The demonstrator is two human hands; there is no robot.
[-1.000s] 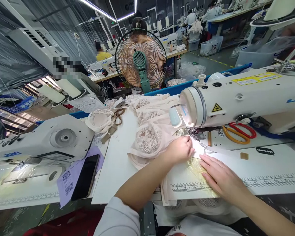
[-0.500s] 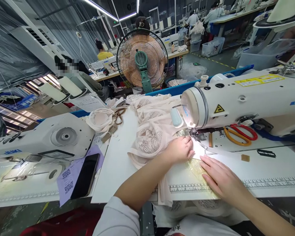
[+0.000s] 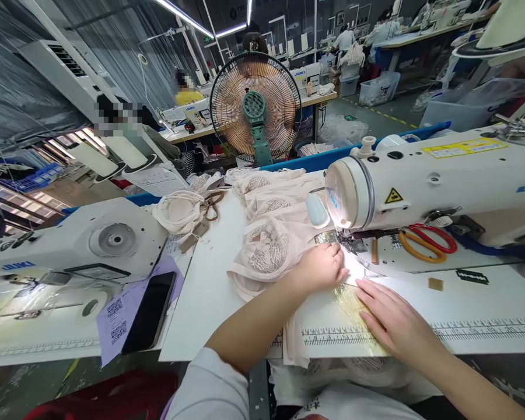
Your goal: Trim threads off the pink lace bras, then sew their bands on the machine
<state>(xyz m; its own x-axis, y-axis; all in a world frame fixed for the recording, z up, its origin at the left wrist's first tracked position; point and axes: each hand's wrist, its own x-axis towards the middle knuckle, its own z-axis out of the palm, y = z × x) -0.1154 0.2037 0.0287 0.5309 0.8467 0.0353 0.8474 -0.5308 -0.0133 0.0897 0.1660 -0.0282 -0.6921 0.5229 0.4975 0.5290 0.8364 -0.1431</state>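
Note:
My left hand (image 3: 322, 265) is closed, its fingers curled just in front of the presser foot (image 3: 342, 235) of the right sewing machine (image 3: 402, 186). What is inside those fingers is hidden. Beside and under the wrist lies a beige bra (image 3: 266, 248) with lace cups. A narrow beige fabric strip (image 3: 294, 344) hangs over the table's front edge below the forearm. My right hand (image 3: 394, 312) rests flat, fingers stretched out, on the white tabletop and partly over a shiny yellowish patch (image 3: 350, 300). Between the two hands the lit surface is very bright.
Scissors (image 3: 424, 246) with orange and red handles lie beneath the machine arm, near a black blade (image 3: 472, 276). More beige bras (image 3: 266, 192) are piled behind. Leftward are a phone (image 3: 151, 312), purple paper (image 3: 114, 324) and a second sewing machine (image 3: 91, 245). A fan (image 3: 254, 108) stands beyond.
The view has shifted very slightly. Both hands and the bra keep practically the same place and pose.

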